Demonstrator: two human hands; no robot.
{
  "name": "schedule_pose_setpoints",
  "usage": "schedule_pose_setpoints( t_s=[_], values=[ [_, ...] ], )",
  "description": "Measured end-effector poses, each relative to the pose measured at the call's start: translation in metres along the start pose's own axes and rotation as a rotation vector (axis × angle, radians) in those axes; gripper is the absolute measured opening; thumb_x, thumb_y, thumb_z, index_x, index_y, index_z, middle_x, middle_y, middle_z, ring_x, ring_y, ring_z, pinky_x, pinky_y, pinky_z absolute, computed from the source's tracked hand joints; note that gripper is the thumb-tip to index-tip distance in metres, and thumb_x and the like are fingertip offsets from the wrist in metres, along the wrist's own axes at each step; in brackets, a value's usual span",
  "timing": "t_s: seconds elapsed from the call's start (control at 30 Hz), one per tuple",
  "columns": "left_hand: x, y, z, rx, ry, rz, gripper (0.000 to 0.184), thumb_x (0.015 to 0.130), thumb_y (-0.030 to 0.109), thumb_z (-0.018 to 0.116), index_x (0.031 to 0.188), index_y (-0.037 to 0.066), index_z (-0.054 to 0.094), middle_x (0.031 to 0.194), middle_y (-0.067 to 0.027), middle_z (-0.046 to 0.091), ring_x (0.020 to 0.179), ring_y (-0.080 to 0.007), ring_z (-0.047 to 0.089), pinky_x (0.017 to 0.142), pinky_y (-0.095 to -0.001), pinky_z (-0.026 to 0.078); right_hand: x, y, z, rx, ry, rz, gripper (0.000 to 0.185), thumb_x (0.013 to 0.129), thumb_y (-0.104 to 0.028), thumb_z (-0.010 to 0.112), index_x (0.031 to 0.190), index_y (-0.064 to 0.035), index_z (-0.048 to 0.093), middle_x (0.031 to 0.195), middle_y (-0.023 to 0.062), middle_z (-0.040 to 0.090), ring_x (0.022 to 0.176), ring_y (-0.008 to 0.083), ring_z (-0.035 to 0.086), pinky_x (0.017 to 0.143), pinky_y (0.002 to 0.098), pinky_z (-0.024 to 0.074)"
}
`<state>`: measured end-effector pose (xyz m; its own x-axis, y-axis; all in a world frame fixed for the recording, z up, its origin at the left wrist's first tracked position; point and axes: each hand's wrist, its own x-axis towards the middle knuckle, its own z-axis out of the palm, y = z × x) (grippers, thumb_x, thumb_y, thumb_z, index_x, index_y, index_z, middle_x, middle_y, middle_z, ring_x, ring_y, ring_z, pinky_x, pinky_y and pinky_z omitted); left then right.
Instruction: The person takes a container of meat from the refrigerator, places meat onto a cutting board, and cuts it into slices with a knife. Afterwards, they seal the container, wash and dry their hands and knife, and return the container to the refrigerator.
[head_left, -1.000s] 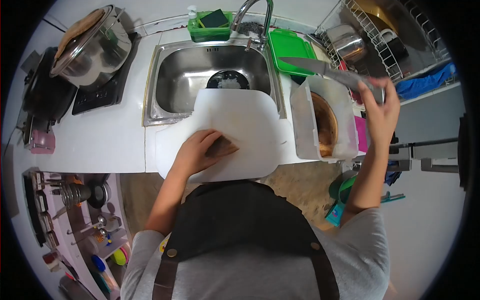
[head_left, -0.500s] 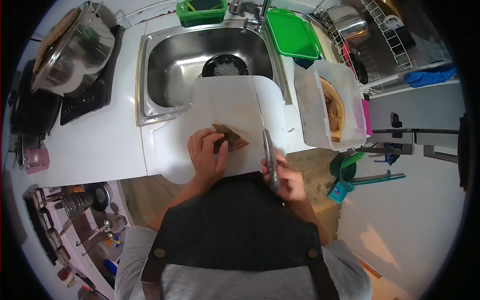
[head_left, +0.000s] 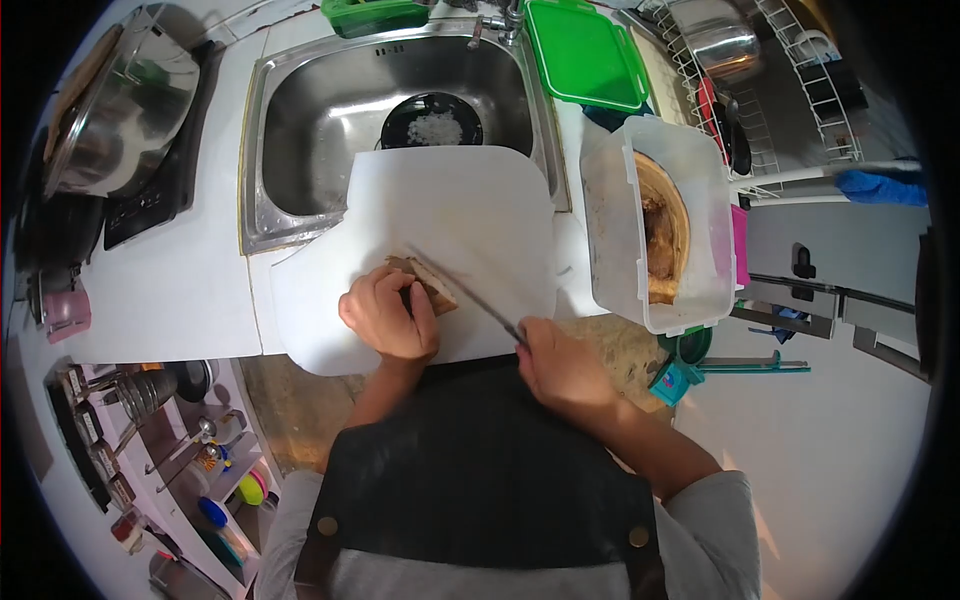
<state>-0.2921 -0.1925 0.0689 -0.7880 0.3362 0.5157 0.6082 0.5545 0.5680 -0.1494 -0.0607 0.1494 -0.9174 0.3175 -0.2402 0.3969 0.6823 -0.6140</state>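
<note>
Knife (head_left: 485, 308) in right hand (head_left: 562, 365), fingers wrapped round the handle, blade slanting up-left along the right edge of brown piece (head_left: 438, 295), roughly parallel to its long axis; cannot tell whether touching. On board (head_left: 470, 200), up-left of that grip: the piece, held under curled fingers of left hand (head_left: 390, 312), the nearer one. Half a second ago, blade pointing away, clearly apart; now swung alongside.

Room across far board (head_left: 460, 190), container (head_left: 612, 230) walling right, blade (head_left: 467, 294) clearance unclear
</note>
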Motion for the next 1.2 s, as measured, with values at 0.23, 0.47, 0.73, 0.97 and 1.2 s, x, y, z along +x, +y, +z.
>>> schedule_pose_setpoints(
  t_s=[0.23, 0.47, 0.73, 0.97, 1.2],
  values=[
    [-0.004, -0.002, 0.003, 0.095, 0.040, 0.020, 0.014, 0.068, 0.015, 0.057, 0.081, 0.009, 0.057, 0.090, -0.0063, 0.056, 0.085, -0.0251, 0.048, 0.080, -0.0382, 0.030, -0.014, -0.019, -0.012, -0.391, -0.286, 0.043, 0.013, 0.084, -0.011, 0.046, 0.094, -0.0054, 0.043, 0.070, 0.0110, 0.049, 0.059, 0.0259, 0.060, 0.049, 0.0406, 0.0493],
    [-0.004, 0.000, 0.003, 0.133, 0.021, 0.026, 0.014, 0.072, 0.018, 0.055, 0.081, 0.007, 0.055, 0.089, -0.0094, 0.055, 0.083, -0.0273, 0.047, 0.081, -0.0384, 0.031, -0.021, -0.015, -0.015, -0.486, -0.159, -0.084, 0.011, 0.081, -0.012, 0.053, 0.085, -0.0050, 0.046, 0.056, 0.0037, 0.043, 0.042, 0.0149, 0.054, 0.032, 0.0288, 0.0438],
    [-0.009, -0.006, 0.005, 0.100, 0.046, 0.015, 0.017, 0.064, 0.015, 0.056, 0.081, 0.010, 0.055, 0.090, -0.0068, 0.055, 0.087, -0.0252, 0.045, 0.080, -0.0376, 0.029, -0.022, -0.022, -0.028, -0.480, -0.180, -0.115, 0.012, 0.081, -0.013, 0.054, 0.081, -0.0051, 0.045, 0.052, 0.0027, 0.042, 0.038, 0.0136, 0.052, 0.030, 0.0283, 0.0420],
    [-0.008, -0.005, 0.004, 0.102, 0.033, 0.020, 0.016, 0.068, 0.017, 0.057, 0.082, 0.010, 0.055, 0.090, -0.0075, 0.055, 0.088, -0.0251, 0.045, 0.081, -0.0376, 0.029, -0.022, -0.027, -0.029, -0.422, -0.216, -0.023, 0.013, 0.077, -0.005, 0.053, 0.077, -0.0047, 0.041, 0.054, 0.0073, 0.044, 0.041, 0.0229, 0.053, 0.035, 0.0350, 0.0432],
    [-0.006, -0.004, 0.001, 0.107, -0.018, 0.079, 0.017, 0.077, 0.019, 0.054, 0.083, 0.003, 0.051, 0.084, -0.0139, 0.054, 0.082, -0.0270, 0.049, 0.080, -0.0370, 0.031, -0.018, -0.025, -0.029, -0.436, -0.291, 0.002, 0.012, 0.079, -0.006, 0.051, 0.077, -0.0052, 0.040, 0.054, 0.0084, 0.046, 0.041, 0.0238, 0.054, 0.036, 0.0363, 0.0438]
  ],
)
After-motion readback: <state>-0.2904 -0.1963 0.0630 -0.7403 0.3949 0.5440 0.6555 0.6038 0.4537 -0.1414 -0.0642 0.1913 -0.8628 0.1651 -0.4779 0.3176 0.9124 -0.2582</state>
